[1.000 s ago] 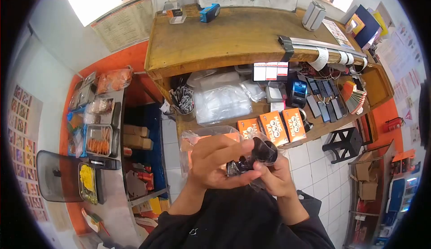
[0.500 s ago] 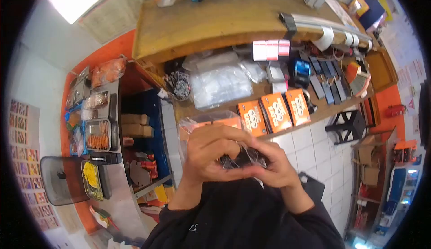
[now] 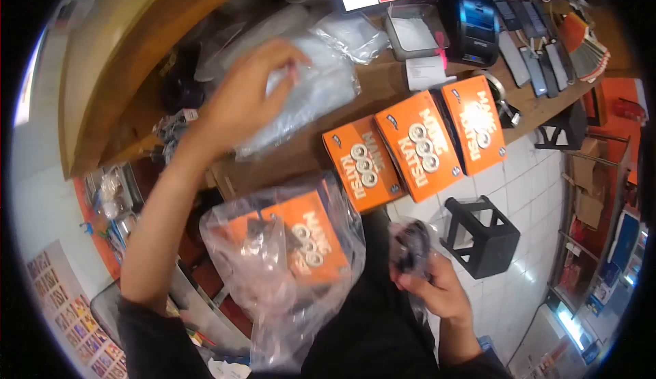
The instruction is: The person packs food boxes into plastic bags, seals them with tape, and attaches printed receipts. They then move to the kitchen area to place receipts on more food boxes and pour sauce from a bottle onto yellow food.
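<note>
My left hand [image 3: 253, 85] is stretched over a stack of clear plastic bags [image 3: 311, 95] on the counter, thumb and fingers apart with nothing between them. Low on the right, my right hand [image 3: 437, 287] grips a small clear plastic bag with dark contents [image 3: 412, 246], pinched at its lower part and held upright. Between my arms sits a large clear plastic bag [image 3: 225, 242] with an orange box [image 3: 318, 235] inside, printed "MANG KATSU". A smaller knotted clear bag with dark contents [image 3: 263, 242] lies on top of it.
Three orange printed boxes [image 3: 420, 147] stand along the counter's front edge. Behind them are a label printer [image 3: 471, 31], a grey tray [image 3: 413, 31] and several phones [image 3: 529, 65]. A black stool [image 3: 482, 235] stands on the white tiled floor. Shelves [image 3: 581, 229] line the right side.
My hands have parted. The left has gone forward over the stacked bags; the right has moved down and right with the small bag. My view has turned and come closer to the counter.
</note>
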The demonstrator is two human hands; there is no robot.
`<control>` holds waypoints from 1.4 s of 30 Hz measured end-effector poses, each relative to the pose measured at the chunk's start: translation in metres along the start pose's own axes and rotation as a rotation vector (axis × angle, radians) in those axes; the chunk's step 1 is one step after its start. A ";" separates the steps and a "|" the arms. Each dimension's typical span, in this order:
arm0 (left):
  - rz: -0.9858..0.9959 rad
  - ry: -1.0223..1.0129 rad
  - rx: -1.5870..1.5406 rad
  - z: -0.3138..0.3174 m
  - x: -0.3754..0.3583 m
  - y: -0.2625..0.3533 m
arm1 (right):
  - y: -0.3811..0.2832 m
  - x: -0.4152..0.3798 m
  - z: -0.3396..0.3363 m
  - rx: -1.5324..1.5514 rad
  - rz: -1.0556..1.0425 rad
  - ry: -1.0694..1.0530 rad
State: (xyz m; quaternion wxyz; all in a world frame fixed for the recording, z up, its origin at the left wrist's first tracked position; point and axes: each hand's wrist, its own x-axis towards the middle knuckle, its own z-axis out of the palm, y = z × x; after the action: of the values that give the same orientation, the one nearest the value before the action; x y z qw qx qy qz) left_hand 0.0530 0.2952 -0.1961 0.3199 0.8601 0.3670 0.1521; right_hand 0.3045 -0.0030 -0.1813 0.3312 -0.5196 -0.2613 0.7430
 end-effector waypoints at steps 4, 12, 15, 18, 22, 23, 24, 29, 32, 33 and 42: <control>-0.079 0.128 0.368 0.030 0.149 -0.176 | 0.004 0.010 -0.027 0.199 0.009 0.185; -0.056 0.352 0.730 0.022 0.265 -0.304 | 0.005 0.012 -0.068 0.468 0.070 0.404; 0.015 0.257 0.919 0.033 0.275 -0.282 | -0.004 0.020 -0.078 0.492 0.060 0.494; -0.041 0.399 0.941 0.051 0.285 -0.278 | -0.008 0.031 -0.083 0.480 0.056 0.564; -0.105 0.464 0.957 0.058 0.299 -0.292 | -0.002 0.032 -0.091 0.495 0.046 0.654; -0.113 0.459 0.963 0.054 0.301 -0.294 | -0.003 0.032 -0.091 0.504 0.033 0.697; -0.107 0.442 0.963 0.050 0.301 -0.297 | 0.002 0.028 -0.096 0.501 0.054 0.677; -0.335 0.146 0.520 -0.006 0.273 -0.244 | -0.006 0.027 -0.105 0.532 0.083 0.698; -0.526 -0.043 -0.102 -0.034 0.230 -0.184 | -0.006 0.028 -0.106 0.512 0.038 0.649; -0.554 0.039 -0.253 -0.033 0.216 -0.171 | -0.004 0.029 -0.106 0.494 0.009 0.613; -0.864 0.205 -0.718 -0.037 0.061 -0.137 | -0.017 0.043 -0.072 0.517 -0.096 0.390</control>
State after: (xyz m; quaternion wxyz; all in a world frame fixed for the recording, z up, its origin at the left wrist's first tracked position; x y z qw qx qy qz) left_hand 0.0032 0.4286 -0.2572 0.5879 0.4502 0.6399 0.2054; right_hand 0.3662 0.0442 -0.2182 0.5306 -0.5380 -0.0196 0.6547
